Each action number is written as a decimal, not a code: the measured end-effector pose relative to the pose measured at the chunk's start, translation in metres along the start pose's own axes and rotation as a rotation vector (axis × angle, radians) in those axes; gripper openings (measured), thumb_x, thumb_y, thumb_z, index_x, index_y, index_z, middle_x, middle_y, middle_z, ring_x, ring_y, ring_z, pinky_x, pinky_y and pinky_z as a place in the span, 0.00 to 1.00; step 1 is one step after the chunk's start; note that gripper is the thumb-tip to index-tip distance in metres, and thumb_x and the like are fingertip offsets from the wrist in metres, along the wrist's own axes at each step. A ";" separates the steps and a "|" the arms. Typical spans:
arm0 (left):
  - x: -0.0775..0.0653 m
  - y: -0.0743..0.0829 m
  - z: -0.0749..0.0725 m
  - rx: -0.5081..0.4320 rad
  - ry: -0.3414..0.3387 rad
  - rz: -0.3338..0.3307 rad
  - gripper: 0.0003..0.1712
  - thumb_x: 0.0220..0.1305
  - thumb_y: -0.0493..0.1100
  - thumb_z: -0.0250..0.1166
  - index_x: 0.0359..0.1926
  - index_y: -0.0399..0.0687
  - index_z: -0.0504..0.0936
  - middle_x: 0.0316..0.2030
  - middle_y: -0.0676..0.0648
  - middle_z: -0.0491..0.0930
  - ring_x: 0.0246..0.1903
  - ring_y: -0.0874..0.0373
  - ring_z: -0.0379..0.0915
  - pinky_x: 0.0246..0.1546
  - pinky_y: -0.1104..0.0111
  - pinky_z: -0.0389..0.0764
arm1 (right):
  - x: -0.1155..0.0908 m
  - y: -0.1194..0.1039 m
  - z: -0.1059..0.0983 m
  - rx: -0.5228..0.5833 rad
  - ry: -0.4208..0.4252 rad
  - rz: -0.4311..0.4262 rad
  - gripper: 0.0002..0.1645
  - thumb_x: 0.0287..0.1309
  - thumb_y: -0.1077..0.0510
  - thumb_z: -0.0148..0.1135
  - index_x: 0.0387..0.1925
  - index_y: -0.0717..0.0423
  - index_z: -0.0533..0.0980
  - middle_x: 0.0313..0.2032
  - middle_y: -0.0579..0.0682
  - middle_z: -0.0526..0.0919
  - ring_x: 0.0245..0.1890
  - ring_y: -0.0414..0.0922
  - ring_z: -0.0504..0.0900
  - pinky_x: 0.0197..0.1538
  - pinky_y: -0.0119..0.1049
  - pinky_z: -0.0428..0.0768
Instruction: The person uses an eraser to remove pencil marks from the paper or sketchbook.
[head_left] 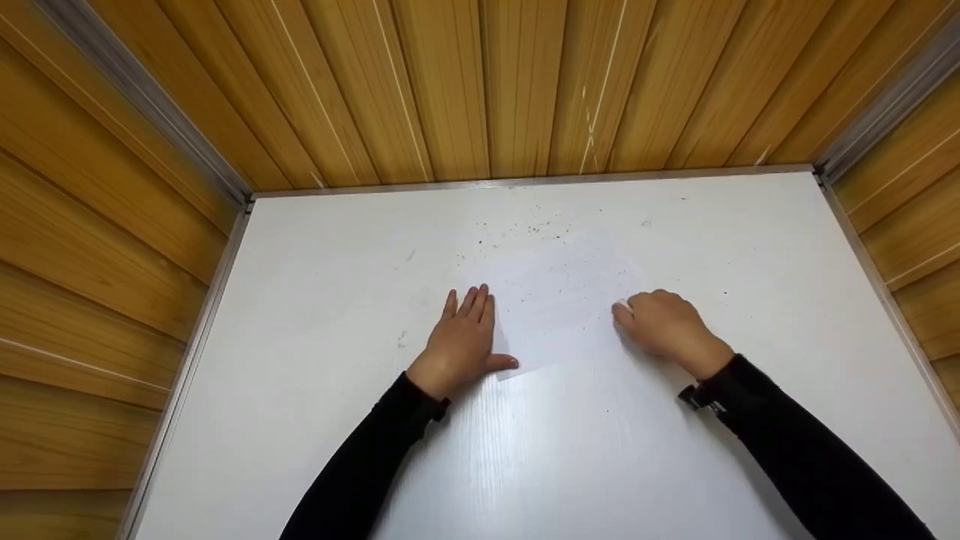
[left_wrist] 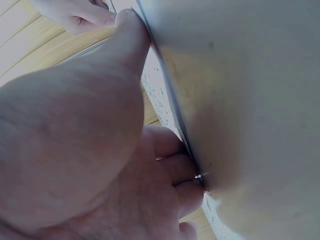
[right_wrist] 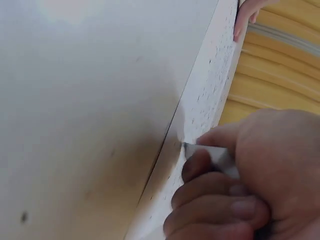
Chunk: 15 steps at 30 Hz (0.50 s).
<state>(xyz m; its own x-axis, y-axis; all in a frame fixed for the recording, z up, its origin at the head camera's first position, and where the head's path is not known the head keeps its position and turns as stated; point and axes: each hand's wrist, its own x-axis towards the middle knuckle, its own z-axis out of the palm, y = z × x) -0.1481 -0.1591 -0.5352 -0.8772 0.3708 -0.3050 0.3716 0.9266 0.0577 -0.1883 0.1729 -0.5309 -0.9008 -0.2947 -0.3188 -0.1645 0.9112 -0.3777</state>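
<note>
A white sheet of paper (head_left: 551, 337) lies on the white table, slightly turned, with dark specks scattered over it. My left hand (head_left: 459, 346) rests palm down at its left edge, fingers straight and pointing away, the thumb stretched over the lower left corner. At the right side of the sheet, my right hand (head_left: 666, 326) has its fingers curled round a small white eraser (right_wrist: 216, 154). One end of the eraser sticks out between thumb and forefinger, close to the paper's surface in the right wrist view. The curled fingers hide most of it.
Dark crumbs (head_left: 534, 228) are strewn over the white table (head_left: 322, 300) beyond the sheet. Faint smudges (head_left: 402, 339) mark the tabletop left of the left hand. Wood-look panels (head_left: 450, 90) with metal edging close in the back and both sides.
</note>
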 end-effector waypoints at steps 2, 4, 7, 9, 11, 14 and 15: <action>0.000 0.000 0.000 -0.006 0.001 0.000 0.71 0.68 0.82 0.61 0.88 0.32 0.51 0.89 0.35 0.49 0.90 0.43 0.44 0.90 0.43 0.46 | 0.002 -0.017 0.009 0.009 -0.006 -0.037 0.32 0.85 0.43 0.44 0.40 0.63 0.85 0.42 0.62 0.90 0.46 0.59 0.86 0.55 0.59 0.84; 0.000 -0.001 0.001 -0.012 0.007 0.003 0.71 0.68 0.82 0.62 0.87 0.31 0.52 0.89 0.34 0.50 0.90 0.43 0.45 0.90 0.43 0.46 | 0.004 -0.039 0.019 0.009 -0.024 -0.089 0.32 0.85 0.43 0.46 0.40 0.62 0.86 0.44 0.63 0.92 0.50 0.61 0.88 0.59 0.61 0.84; 0.000 -0.001 0.002 -0.015 0.021 0.006 0.71 0.68 0.81 0.63 0.87 0.31 0.53 0.88 0.34 0.51 0.90 0.42 0.46 0.90 0.43 0.47 | 0.007 -0.078 0.036 -0.026 -0.038 -0.193 0.32 0.85 0.43 0.47 0.42 0.61 0.88 0.45 0.63 0.93 0.51 0.64 0.90 0.60 0.62 0.85; -0.001 -0.002 0.003 -0.015 0.036 0.005 0.71 0.68 0.82 0.63 0.87 0.30 0.54 0.88 0.33 0.52 0.89 0.42 0.48 0.90 0.42 0.47 | 0.011 -0.102 0.046 -0.047 -0.041 -0.265 0.31 0.85 0.44 0.48 0.38 0.59 0.88 0.41 0.61 0.93 0.47 0.62 0.90 0.56 0.61 0.86; -0.002 -0.002 0.003 -0.015 0.054 0.007 0.71 0.68 0.82 0.62 0.86 0.30 0.55 0.87 0.32 0.53 0.89 0.41 0.49 0.90 0.42 0.49 | 0.014 -0.119 0.054 -0.069 -0.037 -0.323 0.30 0.84 0.45 0.49 0.33 0.57 0.87 0.37 0.60 0.92 0.43 0.61 0.89 0.51 0.60 0.87; -0.002 -0.002 0.003 -0.013 0.071 0.015 0.71 0.68 0.82 0.62 0.86 0.30 0.56 0.87 0.32 0.54 0.89 0.41 0.50 0.89 0.41 0.50 | 0.017 -0.125 0.058 -0.087 -0.040 -0.343 0.29 0.83 0.46 0.50 0.27 0.54 0.84 0.33 0.58 0.90 0.39 0.59 0.88 0.47 0.59 0.87; -0.002 -0.002 0.004 -0.012 0.071 0.017 0.70 0.68 0.82 0.62 0.86 0.30 0.56 0.87 0.32 0.54 0.89 0.41 0.50 0.89 0.41 0.50 | 0.017 -0.122 0.058 -0.094 -0.041 -0.332 0.30 0.83 0.46 0.50 0.27 0.55 0.84 0.33 0.58 0.90 0.39 0.59 0.88 0.46 0.59 0.87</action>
<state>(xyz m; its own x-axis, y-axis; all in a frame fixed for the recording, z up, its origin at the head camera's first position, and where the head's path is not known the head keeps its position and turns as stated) -0.1464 -0.1618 -0.5385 -0.8904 0.3893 -0.2359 0.3832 0.9208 0.0733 -0.1605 0.0401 -0.5403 -0.7751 -0.5894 -0.2276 -0.4838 0.7854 -0.3861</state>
